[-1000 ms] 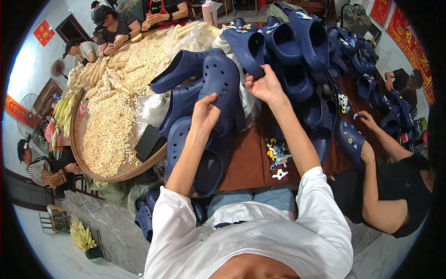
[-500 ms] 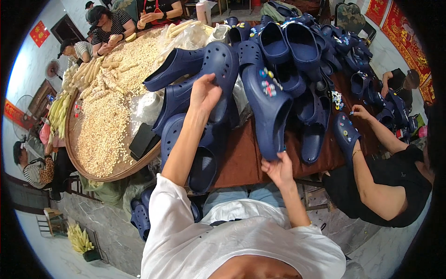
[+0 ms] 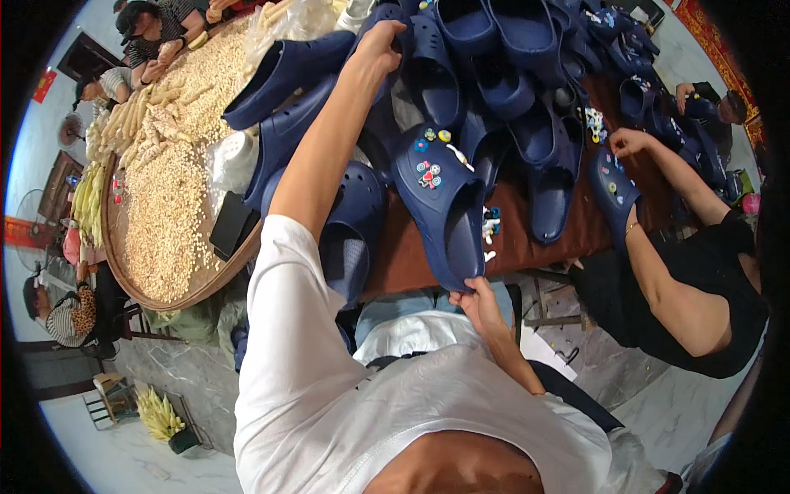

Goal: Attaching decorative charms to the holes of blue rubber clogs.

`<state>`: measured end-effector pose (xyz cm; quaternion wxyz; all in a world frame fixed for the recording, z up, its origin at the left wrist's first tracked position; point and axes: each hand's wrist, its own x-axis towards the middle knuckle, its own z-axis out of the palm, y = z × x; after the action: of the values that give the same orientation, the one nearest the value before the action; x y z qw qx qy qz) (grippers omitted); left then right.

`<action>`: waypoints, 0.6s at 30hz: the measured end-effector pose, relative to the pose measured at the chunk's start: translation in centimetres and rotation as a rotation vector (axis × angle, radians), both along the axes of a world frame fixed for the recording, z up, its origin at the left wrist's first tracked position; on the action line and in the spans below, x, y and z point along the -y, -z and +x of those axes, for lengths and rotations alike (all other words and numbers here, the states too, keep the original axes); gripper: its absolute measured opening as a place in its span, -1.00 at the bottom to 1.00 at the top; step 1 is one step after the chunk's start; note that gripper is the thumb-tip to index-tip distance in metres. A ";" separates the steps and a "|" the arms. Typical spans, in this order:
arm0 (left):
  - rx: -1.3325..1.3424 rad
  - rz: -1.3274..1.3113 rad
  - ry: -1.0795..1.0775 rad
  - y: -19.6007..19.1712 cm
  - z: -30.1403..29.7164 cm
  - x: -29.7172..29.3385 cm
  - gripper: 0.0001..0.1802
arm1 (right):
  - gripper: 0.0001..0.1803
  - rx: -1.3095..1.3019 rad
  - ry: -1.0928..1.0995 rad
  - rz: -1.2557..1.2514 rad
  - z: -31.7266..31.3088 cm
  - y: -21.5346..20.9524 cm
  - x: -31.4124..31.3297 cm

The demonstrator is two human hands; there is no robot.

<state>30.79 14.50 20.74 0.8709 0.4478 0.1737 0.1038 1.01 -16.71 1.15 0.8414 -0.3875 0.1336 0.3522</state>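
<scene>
My right hand (image 3: pixel 480 303) grips the heel of a navy clog (image 3: pixel 436 206) at the table's near edge. Colourful charms, some flower-shaped and one red-centred, sit on its toe, which points away from me. Stretched far forward, my left hand (image 3: pixel 380 48) has its fingers closed round another navy clog (image 3: pixel 388 13), mostly cut off by the top of the view. Loose small charms (image 3: pixel 491 222) lie beside the decorated clog. Under my left forearm is a plain clog (image 3: pixel 354 214), its holes bare.
Many navy clogs (image 3: pixel 531 123) are piled on the brown-covered table (image 3: pixel 514 263). To the left, a large round basket (image 3: pixel 144 298) holds corn kernels and cobs, with a black phone-like slab (image 3: pixel 233 226) at its rim. A co-worker's hand (image 3: pixel 632 142) hovers near a charm-covered clog (image 3: pixel 611 185) at right.
My left hand has moved forward with its clog. My right hand has drawn the decorated clog slightly left and turned its toe upward into fuller view; charms beside it now show.
</scene>
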 end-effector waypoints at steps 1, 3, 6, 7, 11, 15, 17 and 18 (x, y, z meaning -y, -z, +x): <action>-0.061 0.041 -0.010 0.5 0.3 0.4 -0.65 | -0.76 -0.016 0.001 -0.004 -0.4 0.3 -0.1; -0.134 0.078 -0.022 1.6 0.3 0.9 -0.61 | -0.76 0.012 0.032 -0.029 -1.0 0.8 -0.2; -0.086 0.179 -0.035 2.9 -0.2 1.1 -0.49 | -0.72 -0.014 0.019 0.008 -0.9 1.3 -0.1; -0.100 0.173 -0.047 3.7 -0.9 0.6 -0.49 | -0.72 -0.016 0.008 0.027 -0.9 1.4 -0.1; 0.143 0.494 -0.066 4.2 -8.7 4.3 -0.41 | -0.71 0.031 0.033 -0.083 -2.0 1.4 -0.6; 0.283 0.886 -0.083 10.5 -18.9 7.7 -0.33 | -0.65 0.079 -0.109 -0.215 -3.6 0.4 -1.8; 0.194 1.163 -0.114 11.3 -23.7 10.4 -0.25 | -0.60 0.084 -0.161 -0.266 -4.2 2.0 -1.5; 0.143 1.205 -0.097 12.4 -25.6 11.2 -0.21 | -0.58 0.098 -0.199 -0.304 -4.7 2.4 -1.6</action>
<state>5.21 3.28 8.34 0.4678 0.8456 0.0457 0.2531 -3.72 -15.07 -1.24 0.7398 -0.5381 0.1053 0.3900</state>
